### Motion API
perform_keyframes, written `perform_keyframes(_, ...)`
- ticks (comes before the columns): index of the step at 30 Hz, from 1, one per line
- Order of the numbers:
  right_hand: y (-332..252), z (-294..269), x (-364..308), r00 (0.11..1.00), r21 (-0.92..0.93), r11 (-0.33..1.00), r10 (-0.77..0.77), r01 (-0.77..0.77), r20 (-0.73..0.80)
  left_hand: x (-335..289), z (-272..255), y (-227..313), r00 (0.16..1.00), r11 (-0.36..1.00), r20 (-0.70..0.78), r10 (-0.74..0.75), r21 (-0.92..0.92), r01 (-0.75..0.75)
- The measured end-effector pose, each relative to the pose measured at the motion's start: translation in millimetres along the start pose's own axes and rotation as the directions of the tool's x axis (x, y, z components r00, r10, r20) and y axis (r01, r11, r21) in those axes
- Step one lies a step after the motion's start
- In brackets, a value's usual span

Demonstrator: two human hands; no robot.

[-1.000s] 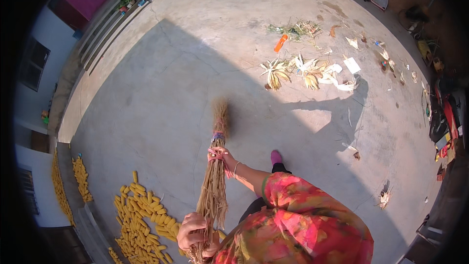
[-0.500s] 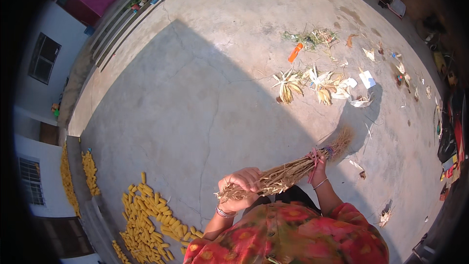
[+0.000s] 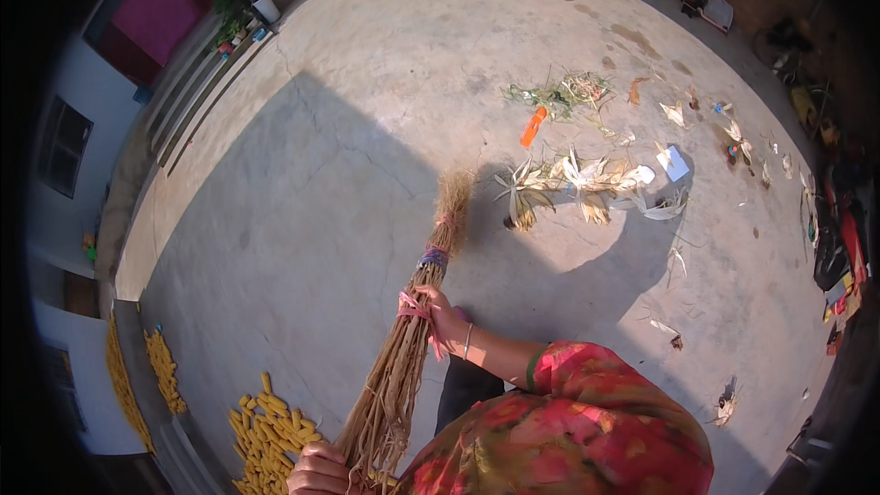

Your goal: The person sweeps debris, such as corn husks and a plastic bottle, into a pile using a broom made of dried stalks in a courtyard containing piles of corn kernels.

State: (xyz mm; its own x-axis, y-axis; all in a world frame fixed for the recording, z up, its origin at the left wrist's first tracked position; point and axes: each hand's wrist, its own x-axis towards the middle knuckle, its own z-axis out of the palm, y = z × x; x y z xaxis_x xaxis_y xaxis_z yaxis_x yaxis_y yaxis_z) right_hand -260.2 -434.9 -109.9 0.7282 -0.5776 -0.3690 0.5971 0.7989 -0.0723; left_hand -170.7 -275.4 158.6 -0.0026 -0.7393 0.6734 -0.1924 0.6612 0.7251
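I hold a long straw broom (image 3: 403, 367) with both hands. My right hand (image 3: 446, 319), with a bangle on its wrist, grips the shaft at a pink tie about midway. At the lower edge my left hand (image 3: 319, 473) is closed around the loose butt end. The brush end (image 3: 454, 197) points away from me and touches the concrete yard (image 3: 302, 211). Just right of the brush lies a pile of dry corn husks (image 3: 573, 181), and beyond it an orange object (image 3: 533, 126) and more plant scraps (image 3: 559, 92).
Yellow corn cobs (image 3: 268, 426) are spread at the lower left, with more rows (image 3: 163, 368) along a ledge. Steps and potted plants (image 3: 240, 14) line the upper left by a magenta door. Scattered husks and litter (image 3: 724, 133) reach right toward clutter (image 3: 830, 247) at the yard's edge.
The broom swung from my right side, where its brush pointed at the husks, back to the front. Its brush now rests on the concrete left of the husk pile.
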Motion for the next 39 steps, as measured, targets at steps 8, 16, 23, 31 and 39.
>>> perform_keyframes(8, -22.6, -37.5, 154.0, 0.998, 0.056, 0.998, -0.005, 0.009, -0.065, 41.7, -50.0, -147.5, 0.985, 0.996, -0.167, -0.038, 0.067, 0.050)
perform_keyframes(16, -120.4, -82.2, 59.8, 0.804, -0.045, 0.880, -0.451, 0.472, -0.388, 132.7, -68.0, -257.3, 0.972, 0.826, 0.237, -0.003, -0.547, 0.136)
perform_keyframes(23, -176.0, -39.6, 48.6, 0.507, -0.205, 0.711, -0.645, 0.672, -0.572, 156.7, -48.8, -305.1, 0.972, 0.703, 0.178, -0.155, -0.672, 0.235)
perform_keyframes(31, -187.0, 56.6, 173.6, 0.889, 0.118, 0.895, -0.397, 0.430, -0.230, 225.6, -97.3, -261.1, 0.982, 0.928, 0.179, 0.053, -0.372, 0.018)
perform_keyframes(39, -258.9, 1.0, 270.6, 0.953, 0.164, 0.939, -0.301, 0.302, -0.030, 264.8, 27.9, -288.6, 0.967, 0.999, 0.256, -0.001, 0.031, -0.007)
